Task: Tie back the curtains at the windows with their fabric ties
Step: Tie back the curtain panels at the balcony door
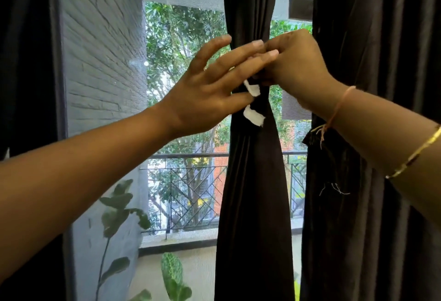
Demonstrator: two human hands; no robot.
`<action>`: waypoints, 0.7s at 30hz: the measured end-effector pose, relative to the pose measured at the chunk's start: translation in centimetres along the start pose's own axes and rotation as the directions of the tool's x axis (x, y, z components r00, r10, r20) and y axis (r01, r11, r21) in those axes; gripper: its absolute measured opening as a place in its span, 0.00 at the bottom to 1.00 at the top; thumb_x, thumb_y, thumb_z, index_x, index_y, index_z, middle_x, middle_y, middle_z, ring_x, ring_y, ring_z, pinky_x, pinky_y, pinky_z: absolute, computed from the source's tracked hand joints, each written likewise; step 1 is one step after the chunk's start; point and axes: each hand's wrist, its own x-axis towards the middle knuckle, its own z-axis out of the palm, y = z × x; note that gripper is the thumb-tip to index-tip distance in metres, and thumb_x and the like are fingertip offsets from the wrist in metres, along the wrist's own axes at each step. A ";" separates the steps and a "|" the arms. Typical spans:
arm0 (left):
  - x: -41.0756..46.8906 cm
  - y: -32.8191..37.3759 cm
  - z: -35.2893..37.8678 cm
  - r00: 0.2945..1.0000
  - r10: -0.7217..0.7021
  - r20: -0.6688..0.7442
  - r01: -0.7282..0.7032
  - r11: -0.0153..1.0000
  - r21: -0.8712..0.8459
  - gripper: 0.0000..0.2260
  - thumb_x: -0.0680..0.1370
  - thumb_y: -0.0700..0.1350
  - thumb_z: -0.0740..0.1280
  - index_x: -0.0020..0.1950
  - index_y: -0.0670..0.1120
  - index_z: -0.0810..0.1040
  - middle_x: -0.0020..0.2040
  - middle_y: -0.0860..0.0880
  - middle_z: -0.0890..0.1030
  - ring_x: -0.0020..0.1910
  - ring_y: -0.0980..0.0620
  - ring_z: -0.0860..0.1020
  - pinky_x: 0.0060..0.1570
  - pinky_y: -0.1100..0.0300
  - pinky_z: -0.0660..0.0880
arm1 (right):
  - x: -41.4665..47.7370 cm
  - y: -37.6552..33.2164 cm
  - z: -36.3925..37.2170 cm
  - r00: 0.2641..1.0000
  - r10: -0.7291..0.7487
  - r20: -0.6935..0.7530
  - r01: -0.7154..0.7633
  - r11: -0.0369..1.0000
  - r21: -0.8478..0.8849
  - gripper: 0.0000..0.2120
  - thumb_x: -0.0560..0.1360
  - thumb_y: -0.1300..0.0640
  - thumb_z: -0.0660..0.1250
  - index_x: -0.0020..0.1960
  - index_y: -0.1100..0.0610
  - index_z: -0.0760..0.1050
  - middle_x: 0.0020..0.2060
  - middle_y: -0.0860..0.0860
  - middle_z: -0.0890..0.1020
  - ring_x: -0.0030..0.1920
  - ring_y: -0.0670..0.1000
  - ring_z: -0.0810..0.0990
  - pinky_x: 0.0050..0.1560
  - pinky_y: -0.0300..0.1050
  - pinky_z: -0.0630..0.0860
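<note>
Left hand point(205, 90): fingers straight and spread, touching the gather. Right hand point(298, 66): fingers curled, pinching the fabric tie point(253, 115), just off centre at 1 o'clock. Step, judged: knotting the tie round the middle curtain point(255, 193). Next: draw the tails snug. Count: hands 2; white tails 2; curtains 2, the right curtain point(372, 38) at 3 o'clock.
</note>
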 end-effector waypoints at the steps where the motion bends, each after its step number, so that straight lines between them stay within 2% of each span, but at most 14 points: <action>1: 0.1 -0.1 -0.1 1.000 0.017 0.011 -0.016 1.000 -0.005 0.06 0.77 0.42 0.68 0.40 0.47 0.80 0.63 0.44 0.76 0.64 0.44 0.73 0.63 0.47 0.69 | 0.1 -0.1 0.0 1.000 0.011 0.010 -0.011 1.000 -0.003 0.04 0.73 0.64 0.67 0.45 0.63 0.80 0.37 0.61 0.82 0.38 0.56 0.84 0.44 0.53 0.82; 3: 0.2 -0.3 -0.3 0.998 0.047 0.030 -0.046 0.999 -0.015 0.06 0.77 0.43 0.68 0.40 0.47 0.81 0.63 0.43 0.76 0.64 0.44 0.74 0.63 0.47 0.70 | 0.2 -0.3 0.0 0.996 0.077 0.042 -0.081 0.992 0.100 0.04 0.74 0.64 0.67 0.46 0.63 0.80 0.38 0.61 0.83 0.35 0.52 0.83 0.39 0.46 0.81; 5: 0.2 -0.7 -0.5 0.996 0.060 0.064 -0.059 0.998 -0.019 0.06 0.76 0.42 0.68 0.41 0.47 0.82 0.59 0.44 0.80 0.60 0.43 0.77 0.61 0.45 0.71 | 0.2 -0.4 -0.1 0.980 0.175 0.091 -0.194 0.941 0.278 0.04 0.75 0.62 0.67 0.47 0.62 0.78 0.34 0.56 0.82 0.29 0.47 0.81 0.35 0.41 0.79; 8: 0.2 -1.0 -0.7 0.987 -0.028 0.156 0.031 0.999 -0.017 0.08 0.77 0.40 0.65 0.42 0.46 0.82 0.50 0.43 0.83 0.52 0.43 0.81 0.58 0.45 0.72 | 0.1 0.0 -0.6 0.949 0.240 0.206 -0.308 0.852 0.423 0.07 0.75 0.61 0.67 0.52 0.62 0.77 0.31 0.50 0.83 0.31 0.46 0.83 0.36 0.39 0.80; 10: 0.1 -0.8 -0.8 0.961 -0.157 0.227 0.163 0.987 -0.009 0.10 0.79 0.40 0.60 0.45 0.43 0.81 0.54 0.39 0.80 0.53 0.40 0.79 0.58 0.46 0.70 | 0.0 0.2 -0.8 0.942 0.216 0.257 -0.306 0.867 0.394 0.08 0.75 0.63 0.66 0.53 0.61 0.77 0.33 0.50 0.84 0.34 0.47 0.84 0.38 0.40 0.80; 13: 0.4 -0.7 -0.6 0.861 -0.329 0.387 0.353 0.936 0.012 0.12 0.79 0.42 0.57 0.55 0.39 0.77 0.62 0.35 0.74 0.59 0.36 0.74 0.59 0.45 0.66 | -0.2 0.3 -0.8 0.936 0.174 0.306 -0.272 0.909 0.315 0.05 0.73 0.65 0.66 0.48 0.59 0.79 0.35 0.52 0.82 0.35 0.47 0.81 0.40 0.40 0.80; 15: 0.7 -0.8 -0.3 0.803 -0.385 0.454 0.428 0.904 0.009 0.14 0.79 0.43 0.56 0.59 0.38 0.74 0.59 0.36 0.74 0.56 0.37 0.72 0.55 0.46 0.65 | -0.3 0.1 -0.8 0.937 0.159 0.311 -0.246 0.933 0.263 0.08 0.74 0.66 0.64 0.49 0.58 0.79 0.36 0.52 0.81 0.37 0.47 0.81 0.42 0.41 0.81; 18: 1.1 -0.7 0.3 0.756 -0.443 0.482 0.526 0.850 -0.044 0.10 0.79 0.41 0.55 0.55 0.38 0.71 0.51 0.37 0.73 0.49 0.40 0.69 0.47 0.50 0.61 | -0.2 -0.1 -0.9 0.941 0.128 0.315 -0.218 0.938 0.269 0.15 0.74 0.70 0.57 0.56 0.60 0.76 0.41 0.56 0.81 0.40 0.51 0.82 0.45 0.45 0.81; 21: 1.3 -0.8 0.8 0.721 -0.490 0.491 0.639 0.744 -0.196 0.07 0.78 0.38 0.56 0.53 0.38 0.69 0.49 0.38 0.73 0.47 0.42 0.68 0.42 0.57 0.57 | -0.5 -0.1 -1.2 0.942 0.005 0.336 -0.093 0.965 0.245 0.15 0.76 0.66 0.60 0.61 0.58 0.72 0.47 0.58 0.82 0.44 0.54 0.83 0.48 0.49 0.81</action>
